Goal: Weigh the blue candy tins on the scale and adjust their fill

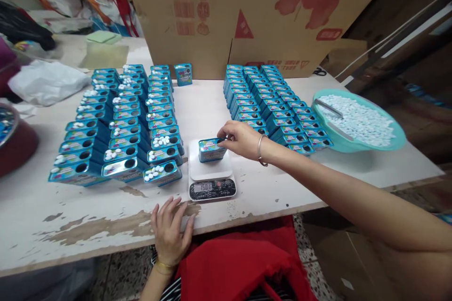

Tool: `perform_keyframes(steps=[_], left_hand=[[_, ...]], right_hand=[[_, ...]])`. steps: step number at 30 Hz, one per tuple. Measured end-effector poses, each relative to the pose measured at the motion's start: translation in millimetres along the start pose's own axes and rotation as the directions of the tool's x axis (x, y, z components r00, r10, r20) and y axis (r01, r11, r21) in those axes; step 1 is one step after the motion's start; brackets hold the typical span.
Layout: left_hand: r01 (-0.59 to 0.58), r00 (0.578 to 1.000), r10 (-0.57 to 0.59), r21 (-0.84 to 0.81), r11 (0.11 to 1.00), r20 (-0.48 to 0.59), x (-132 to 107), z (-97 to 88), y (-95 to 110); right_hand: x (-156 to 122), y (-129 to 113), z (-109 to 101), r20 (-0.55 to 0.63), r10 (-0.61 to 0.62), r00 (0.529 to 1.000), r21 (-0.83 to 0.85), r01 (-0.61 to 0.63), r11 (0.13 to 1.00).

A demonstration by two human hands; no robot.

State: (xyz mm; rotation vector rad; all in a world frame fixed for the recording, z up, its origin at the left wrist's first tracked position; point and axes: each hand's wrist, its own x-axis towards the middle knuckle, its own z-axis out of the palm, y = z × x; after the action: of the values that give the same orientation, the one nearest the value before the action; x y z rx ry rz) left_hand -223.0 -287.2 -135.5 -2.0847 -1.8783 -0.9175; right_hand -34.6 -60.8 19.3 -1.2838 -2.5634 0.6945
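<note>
Tin (211,151): one, blue, upright on the scale (212,170), frame centre; flat on the plate, presumably so its weight registers. Display lit, digits not clear.

Right hand (242,138): at the tin's right end, fingertips drawn together over its hole; whether the grip pinches the tin or a pellet, cannot tell.

Left hand (172,233): lower centre, fingers spread, grip released, resting on the desk (268,193) edge, perhaps for support.

Left rows (124,115): tins, holes uppermost, many bearing white pellets on top, likely kept level so none roll off.

Right rows (271,99): tins, upright, packed close, seemingly for easy reach.

Basin (398,134): turquoise, right of frame, heaped with pellets (367,122); tongs (329,108) inside.
</note>
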Motion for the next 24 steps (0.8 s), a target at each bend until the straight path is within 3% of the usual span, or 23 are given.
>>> perform_keyframes(steps=[7, 13, 20, 24], left_hand=[[0.036, 0.999, -0.037, 0.003, 0.999, 0.035, -1.1, 1.3, 6.1], [0.044, 0.997, -0.044, 0.006, 0.999, 0.070, -1.1, 0.7, 8.0], [0.039, 0.995, -0.040, 0.006, 0.999, 0.092, -0.9, 2.5, 7.5], [0.033, 0.996, -0.034, 0.010, 0.999, 0.077, -0.2, 3.1, 6.9]], right_hand=[[1.4, -0.4, -0.1, 0.002, -0.045, 0.999, -0.175, 0.044, 0.983], [-1.1, -4.7, -1.3, 0.094, -0.020, 0.995, -0.243, 0.042, 0.969], [0.0, -9.5, -0.7, 0.066, -0.019, 0.998, -0.188, 0.031, 0.982], [-2.4, -6.5, -7.8, 0.040, 0.013, 0.999, -0.032, -0.012, 0.999]])
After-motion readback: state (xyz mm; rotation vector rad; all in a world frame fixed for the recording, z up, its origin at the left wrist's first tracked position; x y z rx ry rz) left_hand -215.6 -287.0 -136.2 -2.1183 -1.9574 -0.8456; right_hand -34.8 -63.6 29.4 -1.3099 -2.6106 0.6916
